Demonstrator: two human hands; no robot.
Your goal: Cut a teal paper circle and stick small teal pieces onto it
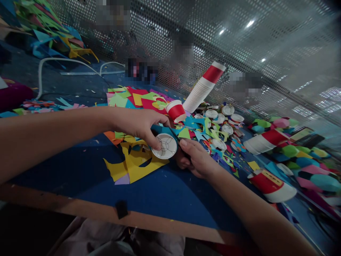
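My left hand (145, 126) pinches a round white disc (166, 147) marked with thin curved lines, thumb on its face. Blue paper (160, 129) sticks out behind the disc's upper edge, in the same grip. My right hand (195, 156) is closed around dark scissors (174, 134), whose blades point up and left at the disc's right edge. Most of their handles is hidden by my fingers. Under the disc lies a yellow paper sheet (138, 170) with round holes cut out of it.
Coloured paper scraps (128, 97) cover the blue table (170, 202). A tall stack of paper cups (202, 89) leans beyond my hands, beside a short red-and-white cup (176, 110). More cups (271, 185) lie at right, near piled coloured pieces (306, 160). Perforated metal mesh (160, 42) stands behind.
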